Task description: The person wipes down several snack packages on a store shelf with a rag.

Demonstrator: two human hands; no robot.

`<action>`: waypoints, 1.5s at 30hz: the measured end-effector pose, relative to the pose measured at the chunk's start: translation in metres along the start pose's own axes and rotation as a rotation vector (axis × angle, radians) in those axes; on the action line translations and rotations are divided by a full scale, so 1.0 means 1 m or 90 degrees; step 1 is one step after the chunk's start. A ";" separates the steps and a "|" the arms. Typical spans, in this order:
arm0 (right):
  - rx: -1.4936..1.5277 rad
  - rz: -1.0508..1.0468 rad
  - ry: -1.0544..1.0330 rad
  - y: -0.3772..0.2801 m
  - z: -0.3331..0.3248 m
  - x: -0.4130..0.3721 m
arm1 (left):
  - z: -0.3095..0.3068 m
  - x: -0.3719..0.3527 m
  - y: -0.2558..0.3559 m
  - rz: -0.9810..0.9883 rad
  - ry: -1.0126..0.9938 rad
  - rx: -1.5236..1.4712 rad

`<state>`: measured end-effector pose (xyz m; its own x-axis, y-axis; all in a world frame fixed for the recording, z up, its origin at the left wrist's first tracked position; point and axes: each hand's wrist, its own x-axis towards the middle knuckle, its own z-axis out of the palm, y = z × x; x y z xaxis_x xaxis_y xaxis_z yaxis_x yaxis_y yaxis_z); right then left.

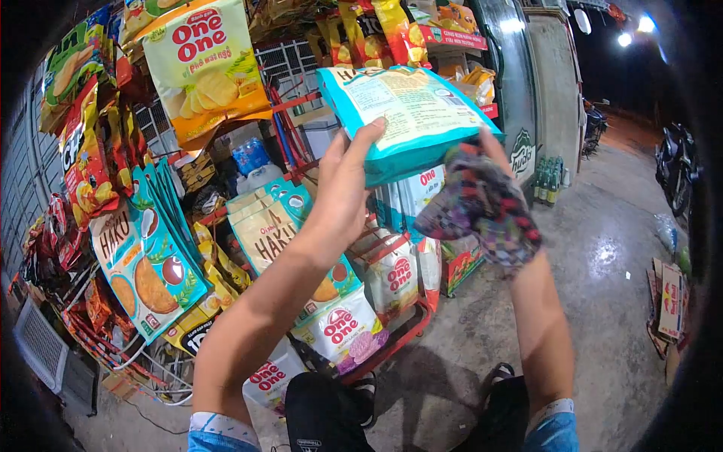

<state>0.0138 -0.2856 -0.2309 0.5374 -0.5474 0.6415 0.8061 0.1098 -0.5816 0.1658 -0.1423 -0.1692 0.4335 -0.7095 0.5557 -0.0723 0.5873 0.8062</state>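
A teal and cream Haku snack bag (422, 113) is held up in front of me, its printed back turned toward me. My left hand (348, 177) is closed on the bag's near left edge, thumb on top. A dark checkered cloth with red marks (486, 203), blurred by motion, covers much of my right hand (493, 151). That hand is closed on the cloth at the bag's right corner; a fingertip shows by the bag's edge. Below, more Haku bags (260, 233) and One One bags (346, 331) stand in the rack.
A large yellow One One bag (207, 71) hangs at upper left. The red metal rack (399, 339) reaches close to my legs. A glass-doored fridge (512, 75) and green bottles (550, 181) stand at right. Flattened cardboard (669, 301) leans farther right, with motorbikes (675, 166) beyond.
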 end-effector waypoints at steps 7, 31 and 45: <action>0.027 0.108 0.071 0.007 0.002 0.056 | -0.012 0.020 0.013 0.132 -0.043 0.036; -0.985 -0.290 -0.181 0.045 -0.066 -0.136 | -0.040 -0.079 -0.121 -0.115 0.135 -0.057; -0.494 0.230 0.197 0.058 -0.129 -0.114 | -0.081 -0.127 -0.219 -0.320 -0.012 -0.124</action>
<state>-0.0330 -0.3238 -0.4019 0.5434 -0.7991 0.2573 0.1481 -0.2104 -0.9663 0.1999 -0.1492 -0.4326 0.3560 -0.9272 0.1165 0.3083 0.2343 0.9220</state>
